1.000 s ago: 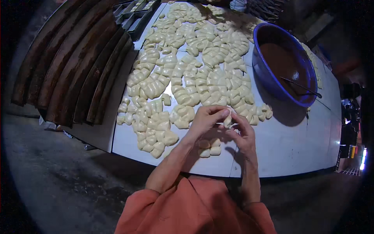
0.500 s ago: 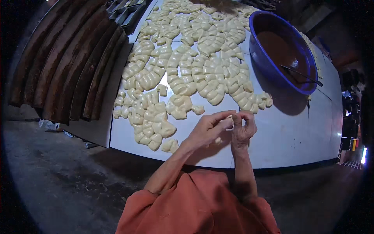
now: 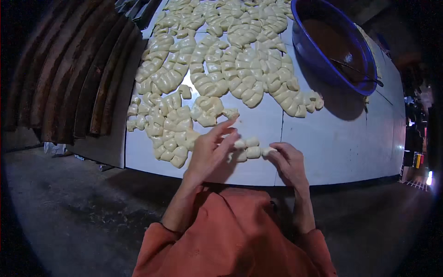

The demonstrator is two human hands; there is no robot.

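Many pale, glossy dough pieces point(image 3: 242, 69) lie in joined clusters over the white tabletop point(image 3: 323, 152). My left hand point(image 3: 210, 150) is raised just left of a small group of short dough pieces point(image 3: 253, 152), its fingers apart and curved, with nothing visibly held. To the right of that group, my right hand point(image 3: 290, 164) pinches a small dough piece point(image 3: 268, 152) at its fingertips, low over the tabletop at the end of the row. A small cluster of dough point(image 3: 207, 111) sits just beyond my left fingertips.
A large blue basin point(image 3: 302, 44) of brown mixture, with a long utensil point(image 3: 355, 69) in it, stands at the back right. Long, dark, curved trays point(image 3: 80, 83) are stacked at the left beside the table, and metal tins point(image 3: 136, 11) sit behind them. Concrete floor point(image 3: 83, 198) shows below.
My hands were together on a dough piece and have moved apart, the left leftward and open, the right down and rightward onto a piece in the row. The view has shifted, raising the table.
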